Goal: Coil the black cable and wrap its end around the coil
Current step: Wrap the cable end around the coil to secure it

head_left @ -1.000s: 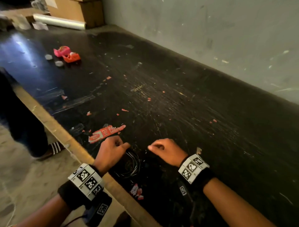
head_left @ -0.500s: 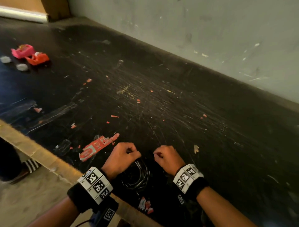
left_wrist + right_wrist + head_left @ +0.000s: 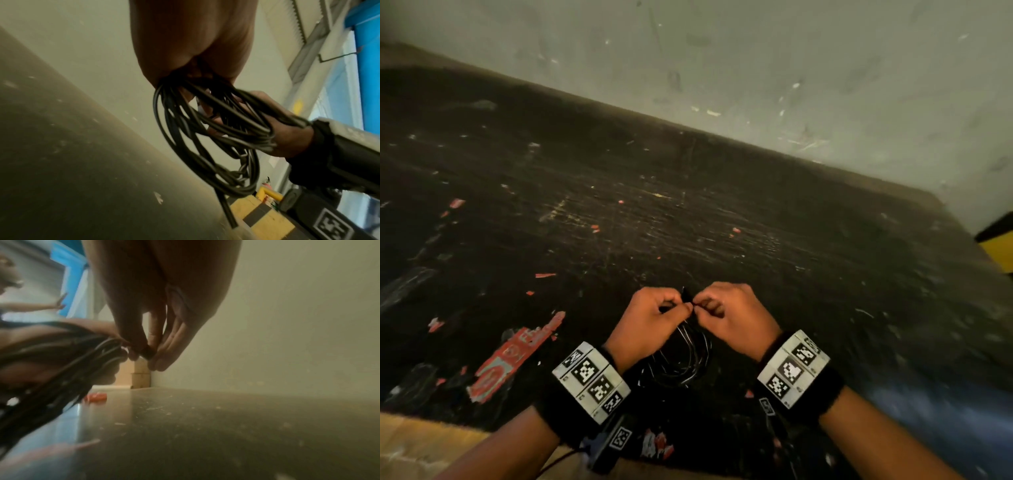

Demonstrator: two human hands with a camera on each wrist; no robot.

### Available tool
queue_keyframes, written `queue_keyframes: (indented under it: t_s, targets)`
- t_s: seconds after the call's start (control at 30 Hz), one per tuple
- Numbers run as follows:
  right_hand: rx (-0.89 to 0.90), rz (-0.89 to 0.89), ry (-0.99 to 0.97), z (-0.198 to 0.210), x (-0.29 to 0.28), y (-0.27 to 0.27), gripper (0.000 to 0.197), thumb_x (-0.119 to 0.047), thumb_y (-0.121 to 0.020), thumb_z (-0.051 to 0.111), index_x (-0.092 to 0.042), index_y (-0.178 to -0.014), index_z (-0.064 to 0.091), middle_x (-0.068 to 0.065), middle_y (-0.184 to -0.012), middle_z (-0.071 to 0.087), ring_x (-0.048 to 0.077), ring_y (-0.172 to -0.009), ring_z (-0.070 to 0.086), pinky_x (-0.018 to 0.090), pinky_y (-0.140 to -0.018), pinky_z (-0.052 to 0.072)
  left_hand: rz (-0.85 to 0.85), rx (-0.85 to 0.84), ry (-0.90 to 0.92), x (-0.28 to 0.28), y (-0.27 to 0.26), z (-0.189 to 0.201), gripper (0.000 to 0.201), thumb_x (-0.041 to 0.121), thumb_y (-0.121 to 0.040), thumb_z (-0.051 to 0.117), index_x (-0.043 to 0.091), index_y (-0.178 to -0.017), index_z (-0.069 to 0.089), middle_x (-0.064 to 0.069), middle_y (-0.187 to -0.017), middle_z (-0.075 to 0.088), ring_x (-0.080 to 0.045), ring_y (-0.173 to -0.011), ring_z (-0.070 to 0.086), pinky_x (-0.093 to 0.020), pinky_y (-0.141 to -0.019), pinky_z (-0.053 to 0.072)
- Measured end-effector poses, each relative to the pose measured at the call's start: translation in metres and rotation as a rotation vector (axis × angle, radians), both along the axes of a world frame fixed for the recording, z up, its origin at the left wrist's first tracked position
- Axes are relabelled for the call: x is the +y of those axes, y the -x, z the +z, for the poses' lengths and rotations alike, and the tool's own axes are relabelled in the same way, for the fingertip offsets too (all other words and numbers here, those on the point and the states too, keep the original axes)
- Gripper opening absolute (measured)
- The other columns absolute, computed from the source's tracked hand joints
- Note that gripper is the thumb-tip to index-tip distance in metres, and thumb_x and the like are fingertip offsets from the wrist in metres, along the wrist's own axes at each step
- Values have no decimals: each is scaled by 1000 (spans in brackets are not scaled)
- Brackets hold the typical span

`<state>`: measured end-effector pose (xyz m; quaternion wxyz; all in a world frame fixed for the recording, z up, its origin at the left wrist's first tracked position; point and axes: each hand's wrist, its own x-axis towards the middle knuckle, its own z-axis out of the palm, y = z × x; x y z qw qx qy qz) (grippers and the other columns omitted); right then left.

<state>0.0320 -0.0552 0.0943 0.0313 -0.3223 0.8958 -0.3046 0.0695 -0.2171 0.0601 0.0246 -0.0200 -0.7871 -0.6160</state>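
The black cable point(image 3: 681, 359) hangs as a loose coil of several loops between my two wrists, above the dark table point(image 3: 688, 212). My left hand point(image 3: 654, 317) grips the top of the coil, fingers curled round the loops. My right hand point(image 3: 726, 313) meets it fingertip to fingertip and pinches the cable at the same spot. In the left wrist view the coil point(image 3: 205, 138) dangles from the left hand point(image 3: 191, 48), with one free cable end point(image 3: 287, 211) pointing down. In the right wrist view the right fingertips point(image 3: 148, 352) pinch a dark strand beside the coil point(image 3: 61, 369).
A torn red label point(image 3: 517, 356) and small red scraps point(image 3: 544, 275) lie on the scratched tabletop left of my hands. The wooden table edge point(image 3: 421, 442) runs at the near left. A grey wall point(image 3: 791, 68) borders the far side. A yellow block point(image 3: 1001, 250) shows at the right.
Both hands have risen from the table and come together, lifting the coil, which lay flat before. The view has swung right, so the pink and orange objects have left the frame.
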Motion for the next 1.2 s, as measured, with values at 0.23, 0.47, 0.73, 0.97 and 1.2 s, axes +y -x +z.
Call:
queue_keyframes:
  t_s: [0.23,0.47,0.73,0.97,1.2]
  targets:
    - [-32,-282,120,17,10,-4,15,-9,-80,65,-17,-67,63,2,-67,66,18,-62,63,34,-60,52,-13,150,86,26,1,19,24,9,-84,62,7,-60,64,-8,-55,61,-13,-52,52,-39,-50,43]
    - [-299,-707,484,27,8,6,21,-11,-81,63,-21,-62,62,5,-72,70,17,-71,65,36,-70,55,110,344,81,52,8,35,28,9,-84,62,3,-57,60,-14,-52,57,-30,-47,51,-43,-46,41]
    - [-550,-319,823,77,60,-2,19,4,-88,57,-11,-91,69,13,-95,67,19,-71,73,25,-67,61,130,265,-170,67,16,60,33,5,-85,60,3,-53,56,-10,-50,45,-8,-51,41,-22,-52,34]
    - [-201,-38,518,99,94,1,21,9,-79,67,-3,-96,70,16,-100,71,17,-96,68,23,-88,55,100,129,-390,91,20,84,37,9,-86,59,18,-50,56,-9,-56,43,-21,-56,39,-28,-48,29]
    - [-68,-62,507,117,115,7,16,6,-77,71,-1,-91,69,13,-95,72,19,-88,71,28,-81,59,76,156,-381,111,22,100,29,22,-86,62,14,-58,63,-9,-54,47,-17,-48,41,-25,-43,30]
